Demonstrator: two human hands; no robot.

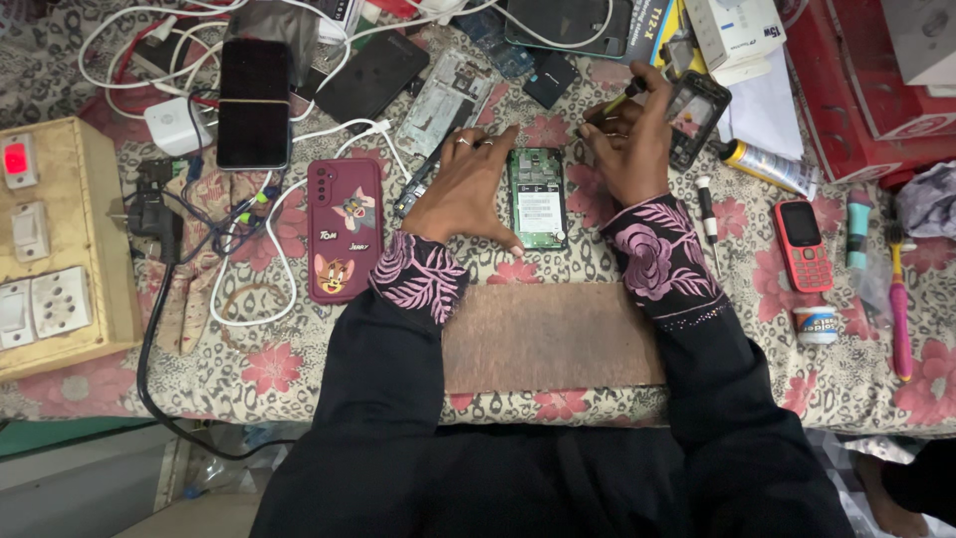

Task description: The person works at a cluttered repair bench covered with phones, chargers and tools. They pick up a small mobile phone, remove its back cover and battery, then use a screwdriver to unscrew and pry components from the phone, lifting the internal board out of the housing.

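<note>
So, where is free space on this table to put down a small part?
Free: the wooden board between the sleeves, and the cloth below the maroon phone case. Crowded: the top edge with cables and phones, and around the left hand and right hand.

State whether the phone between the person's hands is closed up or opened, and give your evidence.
Opened: the phone lies flat with its green circuit board and internal parts exposed, back cover off.
</note>
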